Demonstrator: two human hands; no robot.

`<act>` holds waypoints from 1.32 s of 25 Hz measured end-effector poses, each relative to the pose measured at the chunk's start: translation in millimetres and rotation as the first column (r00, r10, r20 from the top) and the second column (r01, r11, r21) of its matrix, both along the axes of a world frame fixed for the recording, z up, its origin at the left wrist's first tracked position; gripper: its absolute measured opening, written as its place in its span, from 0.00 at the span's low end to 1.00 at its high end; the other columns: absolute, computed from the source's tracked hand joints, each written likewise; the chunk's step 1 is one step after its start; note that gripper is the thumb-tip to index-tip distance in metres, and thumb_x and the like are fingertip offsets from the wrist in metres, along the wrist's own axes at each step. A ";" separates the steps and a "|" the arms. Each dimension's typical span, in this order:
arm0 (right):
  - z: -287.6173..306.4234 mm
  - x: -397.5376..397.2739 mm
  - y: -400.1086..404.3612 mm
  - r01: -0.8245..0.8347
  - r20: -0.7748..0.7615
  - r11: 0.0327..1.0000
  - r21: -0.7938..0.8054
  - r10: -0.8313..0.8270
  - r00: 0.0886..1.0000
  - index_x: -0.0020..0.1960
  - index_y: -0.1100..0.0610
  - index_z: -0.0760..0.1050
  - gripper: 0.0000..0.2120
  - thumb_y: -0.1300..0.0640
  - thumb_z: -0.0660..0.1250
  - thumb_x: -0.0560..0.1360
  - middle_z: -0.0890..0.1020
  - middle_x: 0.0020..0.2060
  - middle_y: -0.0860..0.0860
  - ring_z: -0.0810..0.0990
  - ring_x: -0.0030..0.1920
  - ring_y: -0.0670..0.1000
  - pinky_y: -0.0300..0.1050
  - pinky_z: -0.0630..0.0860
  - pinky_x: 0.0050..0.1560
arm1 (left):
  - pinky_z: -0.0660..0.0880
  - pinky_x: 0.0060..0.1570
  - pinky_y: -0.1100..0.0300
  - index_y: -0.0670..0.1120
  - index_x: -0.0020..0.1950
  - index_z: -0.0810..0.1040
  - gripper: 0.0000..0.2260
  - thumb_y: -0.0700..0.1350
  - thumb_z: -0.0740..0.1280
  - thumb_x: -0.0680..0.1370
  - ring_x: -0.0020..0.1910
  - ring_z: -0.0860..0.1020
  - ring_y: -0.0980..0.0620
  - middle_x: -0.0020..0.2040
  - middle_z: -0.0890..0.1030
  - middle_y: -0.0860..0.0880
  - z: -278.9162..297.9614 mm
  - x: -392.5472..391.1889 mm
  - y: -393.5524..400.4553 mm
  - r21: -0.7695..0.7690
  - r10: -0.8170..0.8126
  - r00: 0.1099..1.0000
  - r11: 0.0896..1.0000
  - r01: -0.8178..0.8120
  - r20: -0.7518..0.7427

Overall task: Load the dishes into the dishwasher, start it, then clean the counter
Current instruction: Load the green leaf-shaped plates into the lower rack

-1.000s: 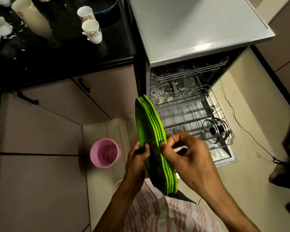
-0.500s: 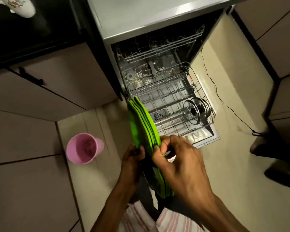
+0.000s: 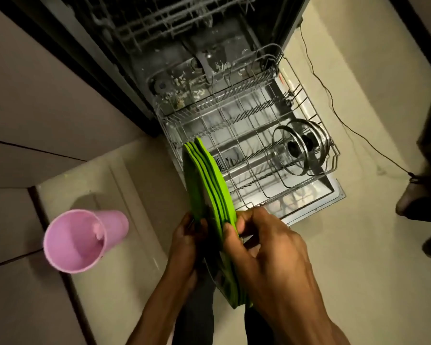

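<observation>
I've the green plates [image 3: 209, 185] on edge at lower centre, left hand [image 3: 188, 241] gripping the stack, right hand [image 3: 256, 241] pinching one rim. Probably light, stiff plastic; take rims, toward the lower rack [image 3: 249, 135].

1. Pale beige floor [image 3: 358, 245] under dim, yellowish indoor light.
2. Beige cabinet fronts [image 3: 30, 100] with dark seams line the left side.
3. A pink bin [image 3: 77, 241] stands on the floor beside the cabinets.
4. A thin black cable [image 3: 334, 113] trails across the floor at right.
5. More cabinets [image 3: 428, 58] with dark edges rise along the right edge.
</observation>
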State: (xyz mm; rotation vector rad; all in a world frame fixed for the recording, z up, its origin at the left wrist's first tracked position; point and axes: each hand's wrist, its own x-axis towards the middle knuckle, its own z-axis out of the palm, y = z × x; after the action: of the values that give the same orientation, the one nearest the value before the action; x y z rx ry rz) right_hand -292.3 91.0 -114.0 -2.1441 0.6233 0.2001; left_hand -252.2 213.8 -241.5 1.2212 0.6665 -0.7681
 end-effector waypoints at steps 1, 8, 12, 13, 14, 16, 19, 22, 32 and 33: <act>-18.7 0.6 -7.8 -0.025 -0.004 0.999 -0.026 0.025 1.000 0.41 0.44 0.68 0.12 0.37 0.56 0.74 0.77 0.36 0.41 0.75 0.41 0.42 0.35 0.71 0.37 | 0.79 0.37 0.59 0.37 0.61 0.75 0.11 0.35 0.61 0.79 0.41 0.83 0.48 0.49 0.82 0.39 -22.0 -2.7 -7.2 0.005 -0.013 1.000 1.000 0.013 -0.001; -98.3 -4.7 -60.6 -0.133 -0.017 0.972 -0.196 0.132 0.991 0.41 0.45 0.68 0.08 0.41 0.57 0.71 0.75 0.33 0.41 0.74 0.34 0.42 0.36 0.71 0.31 | 0.73 0.56 0.45 0.36 0.69 0.70 0.41 0.56 0.76 0.63 0.50 0.79 0.40 0.56 0.78 0.36 -126.7 -8.8 -51.1 -0.073 0.031 0.987 0.996 -0.043 -0.158; -110.7 -6.1 -85.6 -0.164 -0.030 0.960 -0.225 0.161 0.986 0.41 0.46 0.68 0.08 0.42 0.59 0.70 0.76 0.31 0.44 0.74 0.28 0.46 0.43 0.74 0.27 | 0.71 0.63 0.39 0.39 0.68 0.72 0.29 0.50 0.73 0.71 0.60 0.76 0.36 0.63 0.76 0.36 -159.7 -13.7 -59.2 -0.139 0.130 0.980 0.979 -0.150 -0.149; -108.9 -3.9 -97.0 -0.154 -0.044 0.963 -0.222 0.148 0.988 0.41 0.47 0.68 0.09 0.41 0.59 0.70 0.76 0.28 0.45 0.75 0.26 0.46 0.47 0.75 0.26 | 0.76 0.58 0.43 0.41 0.63 0.76 0.17 0.43 0.68 0.75 0.56 0.78 0.37 0.59 0.79 0.38 -163.5 -13.1 -58.9 -0.105 0.160 0.981 0.980 -0.172 -0.114; -105.5 -0.3 -111.1 -0.135 -0.050 0.964 -0.228 0.127 0.991 0.41 0.48 0.68 0.11 0.41 0.60 0.71 0.76 0.27 0.46 0.75 0.25 0.47 0.49 0.76 0.26 | 0.80 0.50 0.48 0.42 0.58 0.78 0.13 0.39 0.66 0.74 0.51 0.80 0.40 0.53 0.81 0.41 -164.5 -11.1 -58.5 -0.075 0.182 0.979 0.979 -0.189 -0.096; -104.2 9.0 -149.6 -0.055 -0.014 0.950 -0.308 0.053 0.998 0.41 0.50 0.68 0.11 0.43 0.62 0.72 0.78 0.27 0.47 0.78 0.26 0.49 0.52 0.78 0.26 | 0.81 0.37 0.56 0.44 0.52 0.81 0.14 0.45 0.72 0.67 0.39 0.82 0.48 0.43 0.82 0.45 -161.4 -5.6 -56.2 -0.111 0.197 0.970 0.971 -0.213 -0.140; -115.2 27.7 -209.8 0.075 0.065 0.882 -0.465 -0.051 0.997 0.43 0.51 0.66 0.12 0.43 0.60 0.72 0.80 0.33 0.51 0.80 0.30 0.57 0.56 0.79 0.32 | 0.79 0.32 0.60 0.45 0.55 0.81 0.33 0.51 0.81 0.52 0.33 0.81 0.51 0.40 0.81 0.47 -153.5 1.2 -54.0 -0.197 0.172 0.970 0.959 -0.205 -0.174; -134.5 47.9 -243.7 -0.026 0.018 0.826 -0.563 0.044 0.999 0.44 0.52 0.66 0.09 0.48 0.61 0.74 0.79 0.32 0.56 0.78 0.30 0.60 0.54 0.78 0.35 | 0.80 0.36 0.59 0.47 0.66 0.73 0.51 0.52 0.84 0.44 0.36 0.81 0.52 0.44 0.79 0.47 -158.7 1.9 -53.1 -0.213 0.165 0.971 0.956 -0.200 -0.173; -215.1 84.5 -247.2 -0.343 -0.204 0.752 -0.563 0.275 0.939 0.46 0.60 0.69 0.04 0.60 0.62 0.77 0.63 0.28 0.50 0.60 0.26 0.48 0.38 0.54 0.29 | 0.79 0.29 0.61 0.45 0.61 0.76 0.33 0.52 0.79 0.59 0.32 0.82 0.52 0.39 0.83 0.47 -163.4 -5.1 -59.2 -0.246 0.200 0.956 0.936 -0.251 -0.217; -220.0 84.2 -247.0 -0.367 -0.232 0.740 -0.563 0.285 0.930 0.49 0.61 0.71 0.04 0.60 0.63 0.77 0.64 0.29 0.50 0.62 0.26 0.48 0.38 0.56 0.29 | 0.79 0.30 0.60 0.45 0.61 0.76 0.39 0.53 0.81 0.53 0.33 0.83 0.52 0.39 0.83 0.47 -164.6 -5.1 -60.0 -0.247 0.198 0.958 0.937 -0.247 -0.205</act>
State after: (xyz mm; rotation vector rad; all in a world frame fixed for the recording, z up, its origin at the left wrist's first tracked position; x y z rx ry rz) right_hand -208.1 -156.0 -334.0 -2.8827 0.4004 0.3787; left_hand -257.3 153.9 -406.0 0.8178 0.8030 -0.7534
